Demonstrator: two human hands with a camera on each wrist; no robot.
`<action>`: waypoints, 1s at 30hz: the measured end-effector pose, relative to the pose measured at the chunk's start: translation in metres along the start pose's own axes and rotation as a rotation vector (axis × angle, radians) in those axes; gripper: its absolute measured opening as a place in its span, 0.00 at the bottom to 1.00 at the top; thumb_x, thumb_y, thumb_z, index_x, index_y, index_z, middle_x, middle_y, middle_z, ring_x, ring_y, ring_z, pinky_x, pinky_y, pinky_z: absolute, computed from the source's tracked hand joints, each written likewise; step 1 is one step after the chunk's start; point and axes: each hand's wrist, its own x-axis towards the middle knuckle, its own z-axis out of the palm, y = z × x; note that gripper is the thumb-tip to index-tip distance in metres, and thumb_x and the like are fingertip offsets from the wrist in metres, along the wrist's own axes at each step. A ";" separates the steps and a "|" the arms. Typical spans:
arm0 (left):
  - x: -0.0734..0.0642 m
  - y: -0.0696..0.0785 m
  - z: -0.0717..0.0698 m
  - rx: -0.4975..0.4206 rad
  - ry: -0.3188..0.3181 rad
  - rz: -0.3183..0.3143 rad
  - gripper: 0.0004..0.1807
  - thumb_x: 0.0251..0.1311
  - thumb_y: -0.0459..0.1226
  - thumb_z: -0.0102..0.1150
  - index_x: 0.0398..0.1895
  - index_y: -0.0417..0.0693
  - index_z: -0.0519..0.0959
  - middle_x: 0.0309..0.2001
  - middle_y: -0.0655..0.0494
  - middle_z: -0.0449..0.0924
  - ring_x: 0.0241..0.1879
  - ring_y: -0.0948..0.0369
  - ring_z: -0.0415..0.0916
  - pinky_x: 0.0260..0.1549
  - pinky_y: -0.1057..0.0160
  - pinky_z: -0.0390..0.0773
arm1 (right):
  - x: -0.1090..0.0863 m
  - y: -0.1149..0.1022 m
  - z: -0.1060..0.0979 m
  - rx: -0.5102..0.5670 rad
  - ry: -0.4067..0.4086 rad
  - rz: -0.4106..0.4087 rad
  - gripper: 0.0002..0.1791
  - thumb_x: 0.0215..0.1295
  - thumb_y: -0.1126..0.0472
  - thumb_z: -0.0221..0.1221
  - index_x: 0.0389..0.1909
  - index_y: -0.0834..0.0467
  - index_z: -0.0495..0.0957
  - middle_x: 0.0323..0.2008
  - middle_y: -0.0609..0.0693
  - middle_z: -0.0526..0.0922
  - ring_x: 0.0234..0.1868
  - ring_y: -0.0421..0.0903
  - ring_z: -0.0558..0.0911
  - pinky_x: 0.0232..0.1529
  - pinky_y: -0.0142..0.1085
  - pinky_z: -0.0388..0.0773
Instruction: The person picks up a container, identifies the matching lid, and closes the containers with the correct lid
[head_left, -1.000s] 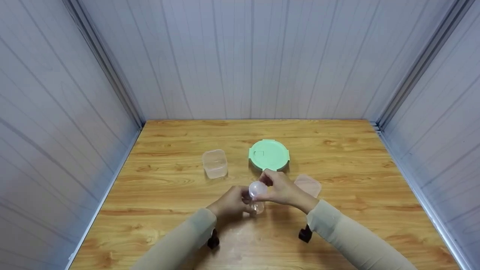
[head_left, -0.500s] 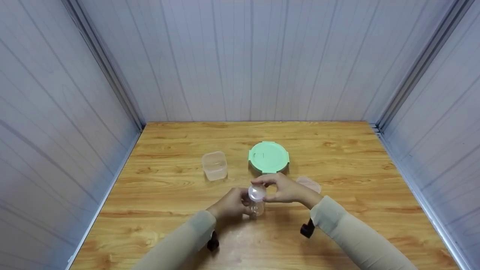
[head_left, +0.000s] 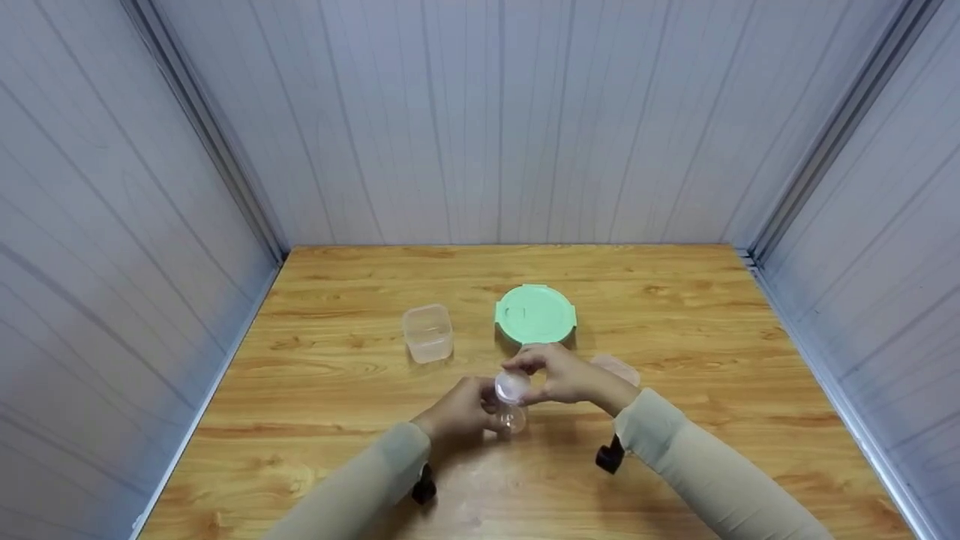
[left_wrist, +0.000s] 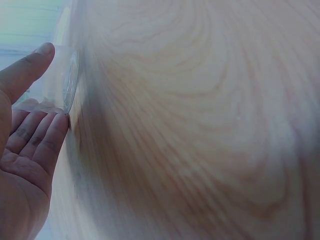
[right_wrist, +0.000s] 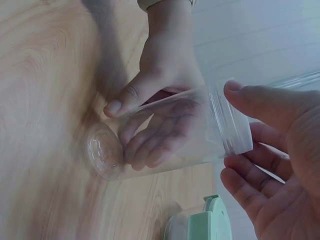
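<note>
A: Where is the clear jar (right_wrist: 167, 145)?
B: Roughly upright above the table (head_left: 337, 435), between the two hands. I can't tell whether its base touches the wood.
A: What are the left hand's (head_left: 463, 409) fingers doing?
B: Gripping the body of the jar, thumb on one side and fingers round the other.
A: And the right hand (head_left: 566, 375)?
B: Its thumb and fingers pinch the rim of the whitish lid (right_wrist: 232, 122) at the jar's mouth. How firmly that lid is seated, I can't tell.
A: What lies around them?
B: Just beyond the right hand, a round green-lidded container (head_left: 535, 315). Left of that, a square translucent tub (head_left: 428, 334). On the right, a flat translucent piece (head_left: 619, 367), partly hidden by the right hand.
</note>
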 end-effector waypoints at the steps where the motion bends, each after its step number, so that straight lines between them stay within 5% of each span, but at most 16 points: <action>1: 0.000 0.000 0.000 0.007 0.004 0.002 0.21 0.55 0.25 0.77 0.52 0.48 0.88 0.46 0.49 0.92 0.44 0.59 0.88 0.48 0.64 0.88 | 0.000 0.000 0.001 0.003 0.010 0.009 0.31 0.59 0.65 0.78 0.63 0.68 0.84 0.54 0.61 0.88 0.55 0.55 0.86 0.62 0.47 0.85; 6: -0.001 -0.003 0.002 0.045 0.023 0.005 0.21 0.55 0.27 0.79 0.52 0.48 0.88 0.46 0.51 0.91 0.42 0.62 0.86 0.47 0.67 0.86 | -0.002 0.001 0.011 -0.022 0.085 0.058 0.28 0.55 0.63 0.80 0.57 0.66 0.86 0.51 0.58 0.89 0.50 0.49 0.85 0.58 0.53 0.86; 13: -0.002 -0.006 0.002 0.046 0.026 0.007 0.22 0.53 0.26 0.79 0.51 0.47 0.88 0.46 0.49 0.91 0.42 0.62 0.84 0.46 0.67 0.85 | -0.004 -0.001 0.029 -0.025 0.223 0.157 0.24 0.52 0.54 0.84 0.43 0.58 0.83 0.40 0.49 0.88 0.40 0.42 0.82 0.42 0.32 0.80; 18: 0.001 -0.004 0.000 0.090 0.036 0.037 0.19 0.52 0.27 0.81 0.48 0.44 0.88 0.44 0.48 0.91 0.40 0.64 0.84 0.45 0.69 0.85 | -0.005 -0.002 0.033 -0.095 0.287 0.157 0.28 0.51 0.47 0.84 0.39 0.56 0.78 0.37 0.47 0.85 0.40 0.49 0.84 0.40 0.33 0.79; 24: 0.003 -0.003 -0.001 0.114 0.024 0.061 0.17 0.53 0.28 0.82 0.46 0.42 0.88 0.42 0.47 0.91 0.37 0.68 0.82 0.41 0.71 0.83 | -0.007 -0.003 0.027 -0.151 0.278 0.139 0.27 0.54 0.44 0.83 0.44 0.56 0.83 0.41 0.47 0.88 0.46 0.49 0.85 0.51 0.43 0.84; 30: 0.004 -0.003 -0.001 0.095 0.015 0.067 0.20 0.55 0.28 0.80 0.52 0.44 0.88 0.44 0.47 0.91 0.39 0.67 0.83 0.44 0.69 0.84 | -0.008 -0.005 0.014 -0.091 0.180 0.035 0.32 0.62 0.54 0.78 0.63 0.65 0.82 0.55 0.58 0.89 0.54 0.54 0.86 0.61 0.50 0.85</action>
